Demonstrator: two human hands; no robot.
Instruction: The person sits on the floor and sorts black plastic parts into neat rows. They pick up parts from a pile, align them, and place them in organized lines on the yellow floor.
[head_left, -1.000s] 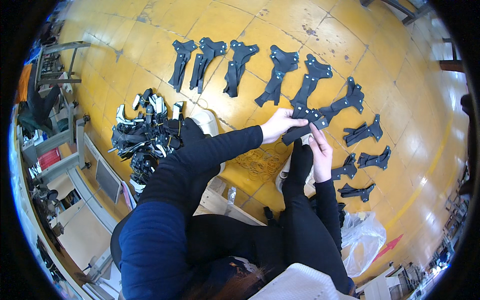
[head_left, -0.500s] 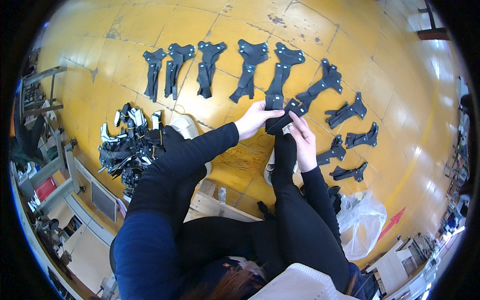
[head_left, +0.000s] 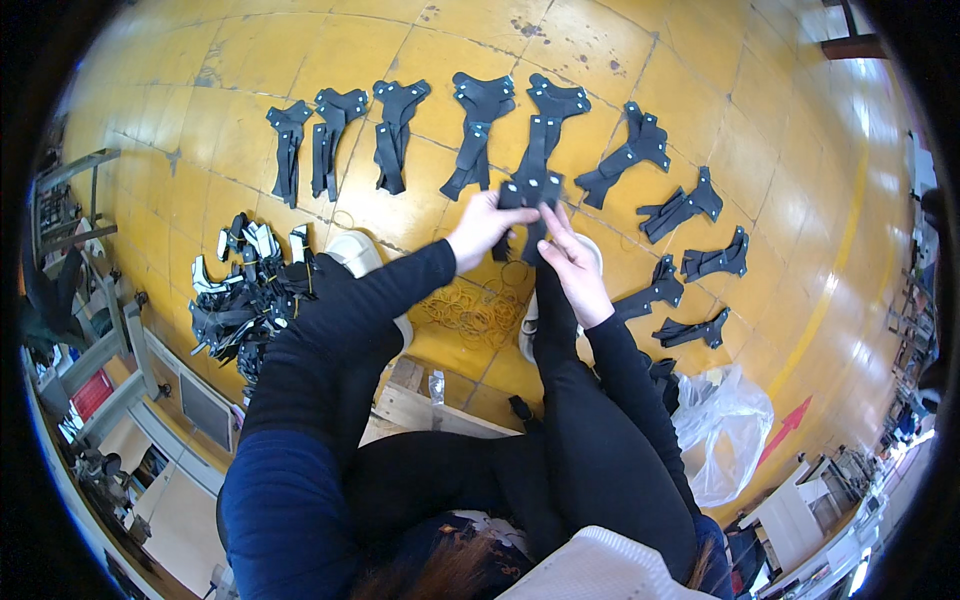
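Black fabric strips [head_left: 530, 192] with small white tags near their ends are held up between my two hands, slightly blurred. My left hand [head_left: 484, 232] pinches the strips at their left side, thumb across the front. My right hand [head_left: 575, 265] closes its fingertips on the right side of them, and the lower ends hang beside my knee. Just beyond, a flat black fabric piece [head_left: 543, 135] with a forked top lies on the floor. Similar pieces, such as one forked piece [head_left: 484, 100] and another bundle [head_left: 640, 150], are spread in an arc.
A heap of banded black and white pieces [head_left: 245, 290] lies left of my shoe. Yellow rubber bands [head_left: 475, 312] are scattered between my feet. A wooden crate edge [head_left: 420, 408] shows below them. A clear plastic bag [head_left: 725, 430] sits at right, metal frames [head_left: 75, 205] at left.
My hands have drawn closer together, and the strips between them have turned from slanting to more upright. The whole view has shifted a little.
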